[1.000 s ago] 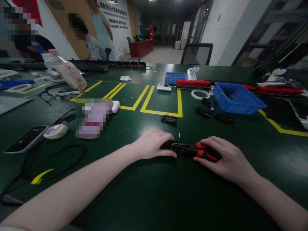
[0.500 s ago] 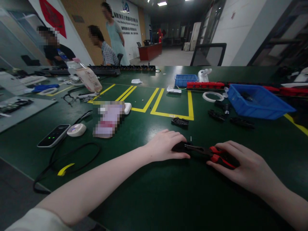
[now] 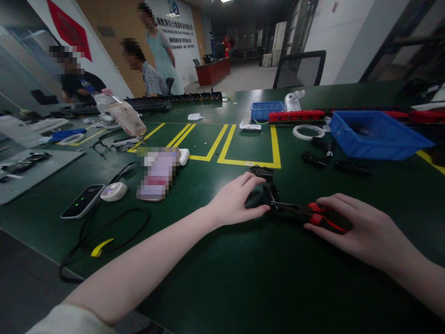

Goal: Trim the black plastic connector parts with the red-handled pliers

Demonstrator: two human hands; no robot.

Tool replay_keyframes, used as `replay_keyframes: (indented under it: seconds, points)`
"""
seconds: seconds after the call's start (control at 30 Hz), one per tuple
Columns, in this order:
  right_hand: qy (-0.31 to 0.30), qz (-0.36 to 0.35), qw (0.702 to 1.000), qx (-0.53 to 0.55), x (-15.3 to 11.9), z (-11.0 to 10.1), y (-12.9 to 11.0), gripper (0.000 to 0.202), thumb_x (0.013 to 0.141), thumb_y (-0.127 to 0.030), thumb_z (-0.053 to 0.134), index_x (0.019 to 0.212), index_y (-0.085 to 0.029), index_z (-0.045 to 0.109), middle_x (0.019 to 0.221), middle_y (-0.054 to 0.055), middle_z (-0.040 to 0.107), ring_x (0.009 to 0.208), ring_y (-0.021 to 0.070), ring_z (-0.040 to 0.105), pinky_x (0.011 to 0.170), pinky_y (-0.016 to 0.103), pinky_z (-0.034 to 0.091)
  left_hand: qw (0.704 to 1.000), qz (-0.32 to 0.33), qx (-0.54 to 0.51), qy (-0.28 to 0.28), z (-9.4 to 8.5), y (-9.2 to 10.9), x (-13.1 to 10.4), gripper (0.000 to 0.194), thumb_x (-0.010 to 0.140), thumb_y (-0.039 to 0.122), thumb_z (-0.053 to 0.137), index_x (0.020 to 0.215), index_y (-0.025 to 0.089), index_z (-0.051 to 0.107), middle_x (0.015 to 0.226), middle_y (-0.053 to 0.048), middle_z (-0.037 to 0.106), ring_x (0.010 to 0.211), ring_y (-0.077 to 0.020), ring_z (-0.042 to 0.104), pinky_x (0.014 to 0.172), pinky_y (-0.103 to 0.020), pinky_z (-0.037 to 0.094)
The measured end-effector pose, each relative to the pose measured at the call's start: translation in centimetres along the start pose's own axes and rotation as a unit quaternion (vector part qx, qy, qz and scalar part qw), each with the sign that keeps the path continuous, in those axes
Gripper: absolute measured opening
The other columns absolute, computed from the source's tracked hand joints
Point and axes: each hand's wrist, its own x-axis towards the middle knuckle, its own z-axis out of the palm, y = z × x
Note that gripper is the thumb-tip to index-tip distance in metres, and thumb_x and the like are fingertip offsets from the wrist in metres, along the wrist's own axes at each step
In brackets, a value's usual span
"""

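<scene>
My right hand point(image 3: 361, 227) is wrapped round the red-and-black handles of a pair of pliers point(image 3: 295, 208). The jaws point left and meet a small black part point(image 3: 272, 194) on the green table. My left hand point(image 3: 236, 197) is beside that part, thumb and fingers spread apart. Its thumb tip comes very close to the part; whether they touch I cannot tell. Just beyond the left fingertips lies another black part point(image 3: 261, 172), partly covered by the hand.
Further black pieces point(image 3: 352, 167) lie right, before a blue bin point(image 3: 378, 139). A tape roll point(image 3: 308, 131), a smaller blue basket point(image 3: 267, 111) and red strips point(image 3: 299, 116) stand behind. Left are a phone point(image 3: 158, 176), a cable point(image 3: 121, 211) and a bottle point(image 3: 127, 116). Several people are beyond the table.
My left fingers have opened away from the black part, which now shows beyond them. The part has turned more upright at the jaws. The view has shifted slightly.
</scene>
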Motion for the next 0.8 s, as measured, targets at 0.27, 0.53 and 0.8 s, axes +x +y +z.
replay_keyframes:
  seconds: [0.27, 0.53, 0.8]
  points:
    - [-0.013, -0.023, 0.999, -0.019, 0.2, -0.2, -0.7, 0.036, 0.078, -0.049, 0.059, 0.098, -0.019, 0.058, 0.086, 0.008, 0.062, 0.072, 0.0215, 0.06, 0.056, 0.035, 0.052, 0.996, 0.058, 0.003, -0.065, 0.2, -0.1, 0.0, 0.04, 0.089, 0.027, 0.051, 0.126, 0.014, 0.046, 0.115, -0.008, 0.057, 0.102, -0.0203, 0.054, 0.089, -0.036, 0.043]
    - [-0.01, -0.023, 0.999, -0.032, 0.5, -0.1, -1.2, 0.036, 0.078, -0.048, 0.059, 0.098, -0.018, 0.059, 0.088, 0.009, 0.063, 0.074, 0.0209, 0.06, 0.06, 0.034, 0.051, 0.997, 0.033, 0.026, -0.069, 1.2, 1.0, 0.2, 0.059, 0.084, 0.044, 0.061, 0.132, 0.017, 0.04, 0.118, -0.009, 0.053, 0.104, -0.0226, 0.051, 0.088, -0.037, 0.044]
    - [-0.01, -0.006, 0.999, -0.047, 0.6, -0.2, -1.2, 0.039, 0.075, -0.05, 0.061, 0.1, -0.021, 0.057, 0.093, 0.008, 0.064, 0.081, 0.0231, 0.06, 0.064, 0.036, 0.049, 0.996, 0.014, -0.023, -0.081, 1.2, 1.0, 0.3, 0.045, 0.088, 0.035, 0.057, 0.128, 0.017, 0.044, 0.11, -0.007, 0.057, 0.097, -0.0194, 0.055, 0.081, -0.033, 0.047]
